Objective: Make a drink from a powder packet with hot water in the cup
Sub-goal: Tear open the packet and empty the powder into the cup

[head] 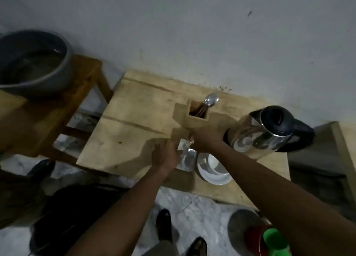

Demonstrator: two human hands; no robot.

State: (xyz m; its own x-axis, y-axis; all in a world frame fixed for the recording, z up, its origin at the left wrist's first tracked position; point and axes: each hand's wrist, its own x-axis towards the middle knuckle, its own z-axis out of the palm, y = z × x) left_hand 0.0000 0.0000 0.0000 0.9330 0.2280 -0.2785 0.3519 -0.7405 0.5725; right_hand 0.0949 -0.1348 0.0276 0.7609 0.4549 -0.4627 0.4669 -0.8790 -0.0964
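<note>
We saw both hands at frame centre pinching the silver packet [185, 155]: left hand [166, 157], right hand [205, 141]. The white cup [212, 169] sat just right of it on the worktop [131, 132].

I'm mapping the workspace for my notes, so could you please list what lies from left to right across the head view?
Grey basin → left hand → silvery packet held in both hands → white cup → steel kettle.
</note>
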